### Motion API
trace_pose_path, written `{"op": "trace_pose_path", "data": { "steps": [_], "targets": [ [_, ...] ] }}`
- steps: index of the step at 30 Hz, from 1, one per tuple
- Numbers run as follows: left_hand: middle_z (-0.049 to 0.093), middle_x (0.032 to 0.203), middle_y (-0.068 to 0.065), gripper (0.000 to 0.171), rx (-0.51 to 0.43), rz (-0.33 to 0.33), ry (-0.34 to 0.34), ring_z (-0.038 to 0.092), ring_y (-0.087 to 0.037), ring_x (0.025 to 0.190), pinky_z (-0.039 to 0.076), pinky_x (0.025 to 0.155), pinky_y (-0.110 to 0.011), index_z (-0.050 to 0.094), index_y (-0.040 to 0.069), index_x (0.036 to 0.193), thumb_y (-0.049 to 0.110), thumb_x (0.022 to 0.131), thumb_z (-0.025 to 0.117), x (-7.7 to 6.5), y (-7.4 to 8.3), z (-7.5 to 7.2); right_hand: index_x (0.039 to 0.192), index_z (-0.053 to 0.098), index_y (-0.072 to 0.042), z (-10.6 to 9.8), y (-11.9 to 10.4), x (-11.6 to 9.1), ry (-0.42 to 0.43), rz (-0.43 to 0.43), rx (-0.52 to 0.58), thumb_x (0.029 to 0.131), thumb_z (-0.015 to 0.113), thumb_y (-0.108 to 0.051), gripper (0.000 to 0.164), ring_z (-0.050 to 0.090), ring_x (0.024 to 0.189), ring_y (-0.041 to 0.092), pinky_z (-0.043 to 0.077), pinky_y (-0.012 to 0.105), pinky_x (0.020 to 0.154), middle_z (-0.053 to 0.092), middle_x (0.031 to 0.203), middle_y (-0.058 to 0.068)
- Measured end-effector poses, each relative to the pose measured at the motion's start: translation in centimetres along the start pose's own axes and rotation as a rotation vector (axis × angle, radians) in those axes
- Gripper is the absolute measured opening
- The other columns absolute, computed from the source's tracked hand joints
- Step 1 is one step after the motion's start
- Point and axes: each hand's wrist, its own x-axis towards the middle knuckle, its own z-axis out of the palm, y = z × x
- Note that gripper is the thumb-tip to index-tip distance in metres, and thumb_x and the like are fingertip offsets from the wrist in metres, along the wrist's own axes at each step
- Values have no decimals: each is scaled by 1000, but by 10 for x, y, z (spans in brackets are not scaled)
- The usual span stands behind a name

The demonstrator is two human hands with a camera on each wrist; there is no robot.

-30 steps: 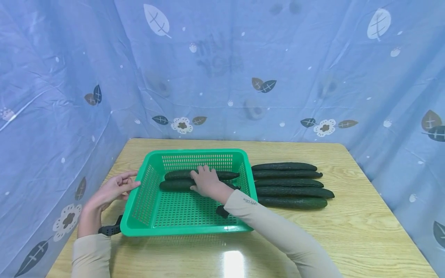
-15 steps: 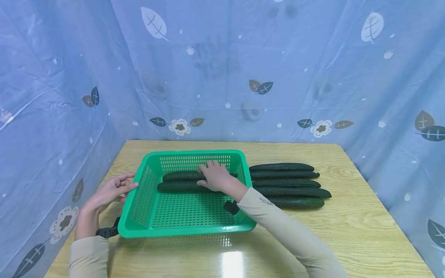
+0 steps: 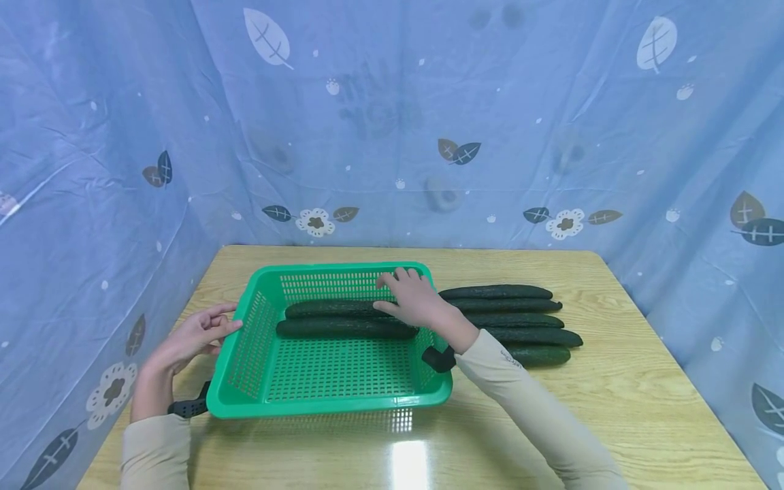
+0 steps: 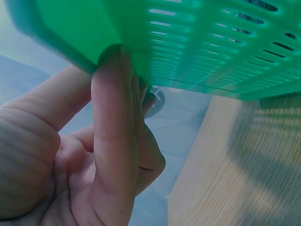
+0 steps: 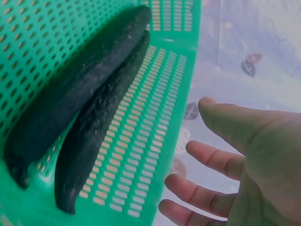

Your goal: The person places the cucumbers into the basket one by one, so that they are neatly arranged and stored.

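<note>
Right hand (image 3: 415,299) loose above the green basket (image 3: 331,410), left hand (image 3: 199,333) pinching its rim.
The right fingers hang apart, clear of the two dark cucumbers (image 3: 346,328) lying side by side in the basket, nearer its far wall. Left thumb and fingers are clamped on the left edge. Over to the right, five more cucumbers (image 3: 511,320) lie in a row on the wooden table (image 3: 637,381); behind it hangs a blue leaf-print curtain (image 3: 392,102).

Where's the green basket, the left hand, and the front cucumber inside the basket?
Green basket (image 3: 331,408), head view: on its front rim.
Left hand (image 3: 194,336), head view: on the middle of the hand.
Front cucumber (image 3: 346,328), head view: halfway along its length.
</note>
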Motion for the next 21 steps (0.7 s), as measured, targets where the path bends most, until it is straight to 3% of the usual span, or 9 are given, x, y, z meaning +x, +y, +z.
{"op": "trace_pose_path", "data": {
  "steps": [4,11,18,21],
  "targets": [
    [38,64,9,69,0,0,0,41,-6,61,42,57,-35,20,1,146,32,94,54,0,0,0,123,51,-16,-6,11,-10,18,2,35,93,53,-40,38,45,103,30,36,49,89,49,116,10],
    [37,63,9,70,2,-17,7,41,-6,60,43,56,-34,21,1,146,34,94,55,0,0,0,122,52,-16,-7,30,-26,77,-1,30,93,54,-39,37,48,100,30,38,49,86,51,116,12],
    [41,68,7,70,5,-1,-1,42,-7,62,43,57,-35,20,0,146,33,94,54,-2,1,0,118,56,-11,-9,47,-47,161,-35,63,92,59,-33,34,46,79,21,38,36,71,54,96,11],
    [40,68,7,69,-2,2,-1,42,-7,61,43,56,-35,20,0,146,32,95,54,-2,1,1,116,57,-9,-9,55,-55,185,-34,77,92,59,-32,33,47,81,21,39,36,71,54,95,10]
  ]
}}
